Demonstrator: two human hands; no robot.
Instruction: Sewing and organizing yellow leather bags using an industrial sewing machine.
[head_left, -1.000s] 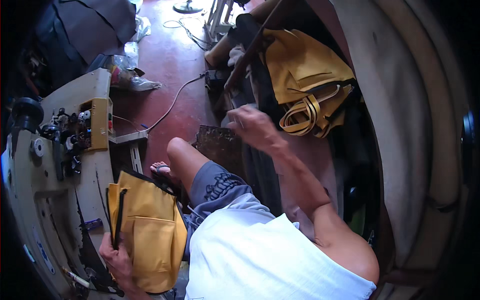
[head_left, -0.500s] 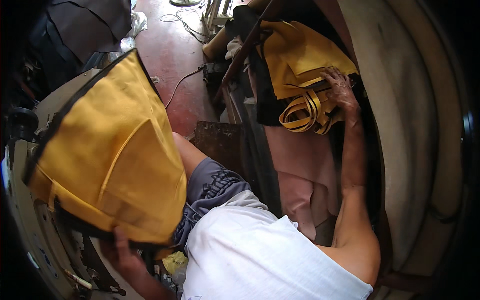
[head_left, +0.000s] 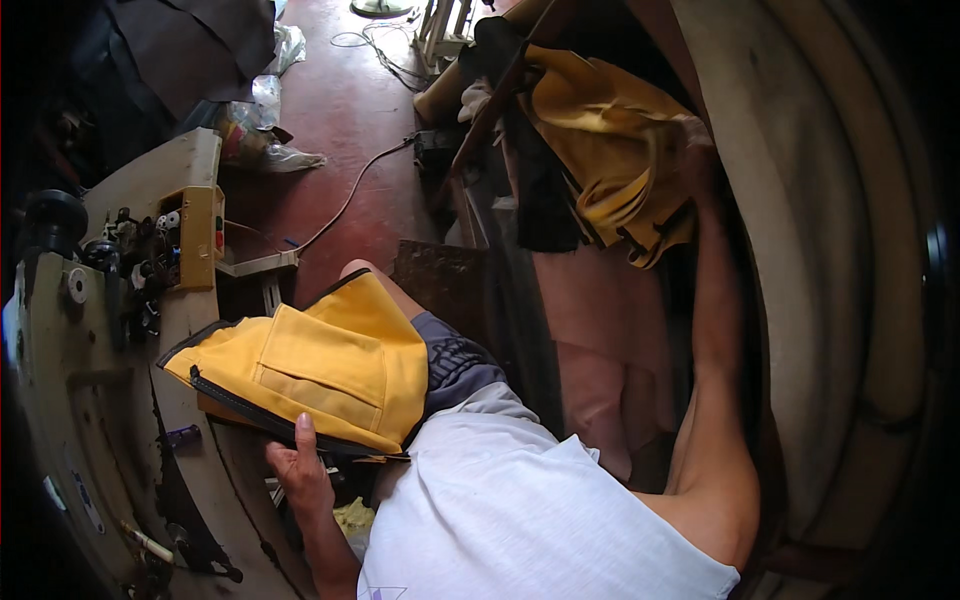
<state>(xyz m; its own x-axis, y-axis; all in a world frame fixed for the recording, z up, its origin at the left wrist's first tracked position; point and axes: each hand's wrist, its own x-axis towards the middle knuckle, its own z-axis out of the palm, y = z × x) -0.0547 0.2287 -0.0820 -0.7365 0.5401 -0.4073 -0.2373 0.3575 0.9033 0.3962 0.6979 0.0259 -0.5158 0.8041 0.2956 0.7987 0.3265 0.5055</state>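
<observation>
My left hand point(head_left: 305, 475) grips the lower edge of a yellow panel point(head_left: 325, 365), thumb on top and fingers under it. The panel has a stitched pocket and dark edging and lies across my lap, against the machine table. On the right, my reaching right hand point(head_left: 697, 150) is at a pile of yellow pieces point(head_left: 590, 110); its fingers are smeared by motion. Narrow yellow straps point(head_left: 625, 205) hang from the pile just left of that hand.
A sewing machine point(head_left: 80, 300) stands on the worn table at left, with a wooden box point(head_left: 198, 238) behind it. Dark sheets point(head_left: 185, 50) lie at upper left. Pink material point(head_left: 605, 350) hangs below the pile; long beige rolls point(head_left: 800, 250) line the right. A cable point(head_left: 350, 190) crosses the red floor.
The panel in my left hand has come down from a raised position onto my lap, uncovering the machine and box. The pile under my right hand has shifted, its straps pulled out of their loop.
</observation>
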